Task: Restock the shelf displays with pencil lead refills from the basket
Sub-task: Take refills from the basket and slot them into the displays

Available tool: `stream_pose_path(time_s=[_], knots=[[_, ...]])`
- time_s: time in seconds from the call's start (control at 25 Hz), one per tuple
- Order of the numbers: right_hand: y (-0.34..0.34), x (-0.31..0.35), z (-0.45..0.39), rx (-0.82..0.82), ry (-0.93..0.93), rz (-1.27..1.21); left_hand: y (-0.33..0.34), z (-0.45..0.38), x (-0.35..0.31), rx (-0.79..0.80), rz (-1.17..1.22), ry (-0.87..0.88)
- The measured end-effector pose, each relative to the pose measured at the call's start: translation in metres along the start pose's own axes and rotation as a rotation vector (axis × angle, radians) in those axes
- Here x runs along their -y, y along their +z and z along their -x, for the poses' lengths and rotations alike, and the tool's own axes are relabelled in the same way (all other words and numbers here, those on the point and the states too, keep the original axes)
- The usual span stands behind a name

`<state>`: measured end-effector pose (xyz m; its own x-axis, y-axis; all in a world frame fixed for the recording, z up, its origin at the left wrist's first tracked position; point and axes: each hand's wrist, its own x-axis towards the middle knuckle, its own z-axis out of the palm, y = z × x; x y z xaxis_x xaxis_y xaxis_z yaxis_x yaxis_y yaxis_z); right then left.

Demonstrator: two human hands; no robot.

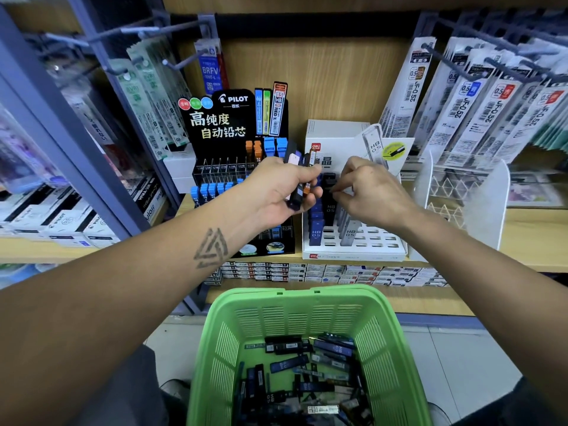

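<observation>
My left hand (278, 192) grips a bundle of several lead refill cases (296, 176), dark, white and orange ones, in front of the two shelf displays. My right hand (370, 193) pinches a black refill case (329, 182) over the back rows of the white slotted display (353, 250), which holds blue and grey HB 0.5 cases. The black Pilot display (236, 167) stands to its left with blue and orange cases. Below, the green basket (215, 348) holds several loose refill cases (307, 370).
Refill packets hang on pegs at left (147, 103) and right (479, 103). A clear acrylic stand (467, 192) sits right of the white display. Small boxes (322, 273) line the shelf below. The shelf's wooden edge (430, 302) runs just behind the basket.
</observation>
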<state>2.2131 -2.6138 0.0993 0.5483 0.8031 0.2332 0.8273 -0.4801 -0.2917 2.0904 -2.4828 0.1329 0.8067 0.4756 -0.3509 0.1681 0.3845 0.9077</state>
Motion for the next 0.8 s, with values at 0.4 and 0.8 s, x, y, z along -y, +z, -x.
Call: stream_pose_path(time_s=[0.4, 0.8], knots=[[-0.018, 0.032, -0.001, 0.103, 0.296, -1.233, -0.013, 0.019, 0.005, 0.091, -0.17, 0.008], [-0.017, 0.044, -0.001, 0.074, 0.213, -1.121, -0.043, 0.034, 0.002, 0.139, -0.175, -0.058]])
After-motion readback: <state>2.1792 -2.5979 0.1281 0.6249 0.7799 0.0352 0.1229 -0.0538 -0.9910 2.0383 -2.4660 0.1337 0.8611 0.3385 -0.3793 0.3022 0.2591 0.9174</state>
